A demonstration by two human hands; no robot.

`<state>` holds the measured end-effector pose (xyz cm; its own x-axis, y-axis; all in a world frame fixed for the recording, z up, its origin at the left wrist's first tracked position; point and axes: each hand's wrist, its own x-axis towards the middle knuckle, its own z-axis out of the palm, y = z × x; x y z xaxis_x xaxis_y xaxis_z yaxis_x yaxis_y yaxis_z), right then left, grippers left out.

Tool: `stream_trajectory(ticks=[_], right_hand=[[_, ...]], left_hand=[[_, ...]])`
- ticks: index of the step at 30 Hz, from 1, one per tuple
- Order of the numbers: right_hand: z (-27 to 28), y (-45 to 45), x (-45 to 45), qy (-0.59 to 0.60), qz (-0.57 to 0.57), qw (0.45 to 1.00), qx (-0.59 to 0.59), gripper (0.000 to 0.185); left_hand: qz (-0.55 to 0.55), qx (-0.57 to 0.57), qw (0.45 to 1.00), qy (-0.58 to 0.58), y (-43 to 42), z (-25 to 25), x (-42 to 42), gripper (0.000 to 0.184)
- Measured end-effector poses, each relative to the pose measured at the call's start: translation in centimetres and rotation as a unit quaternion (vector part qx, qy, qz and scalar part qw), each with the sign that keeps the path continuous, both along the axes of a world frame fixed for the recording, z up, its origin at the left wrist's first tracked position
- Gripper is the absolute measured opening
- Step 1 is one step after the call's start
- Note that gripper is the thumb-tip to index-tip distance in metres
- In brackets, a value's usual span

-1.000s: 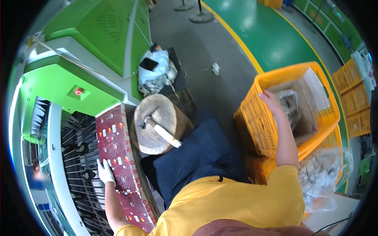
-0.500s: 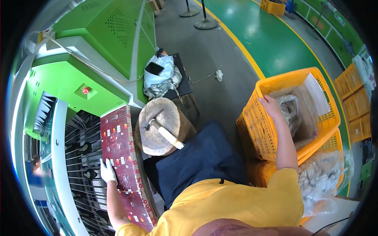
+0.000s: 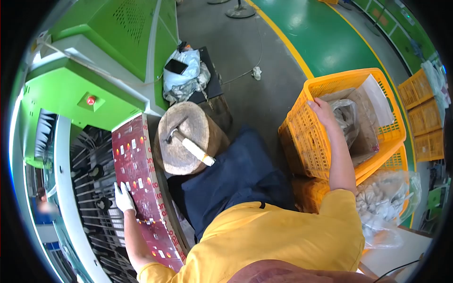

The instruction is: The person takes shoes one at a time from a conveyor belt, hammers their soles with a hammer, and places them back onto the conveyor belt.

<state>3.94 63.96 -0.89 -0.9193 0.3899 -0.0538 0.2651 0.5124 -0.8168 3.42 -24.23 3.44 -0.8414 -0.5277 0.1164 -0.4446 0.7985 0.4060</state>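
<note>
Though unclear, red lettering (image 3: 159, 196) on panel (image 3: 132, 162)

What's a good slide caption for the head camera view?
Gloved left hand at a maroon panel, bare right hand on a yellow crate, hammer on a wooden stump.

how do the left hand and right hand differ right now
The left hand wears a white glove, while the right hand is bare. The left hand is at the edge of the dark red printed board; the right hand is on the rim of the yellow crate. Both are held out to the person's sides, well apart.
</note>
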Motion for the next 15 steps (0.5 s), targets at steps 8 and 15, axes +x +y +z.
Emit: stream_trajectory(ticks=[8, 15], right_hand=[[-4.2, 3.4, -0.7, 0.006, 0.013, 0.997, -0.079, 0.044], [-3.2, 3.8, -0.9, -0.016, 0.019, 0.993, -0.117, 0.051]], left_hand=[[0.026, -0.018, 0.999, -0.039, 2.2, 2.6, 0.3, 0.073], [0.043, -0.02, 0.999, -0.026, 0.3, 0.9, 0.2, 0.08]])
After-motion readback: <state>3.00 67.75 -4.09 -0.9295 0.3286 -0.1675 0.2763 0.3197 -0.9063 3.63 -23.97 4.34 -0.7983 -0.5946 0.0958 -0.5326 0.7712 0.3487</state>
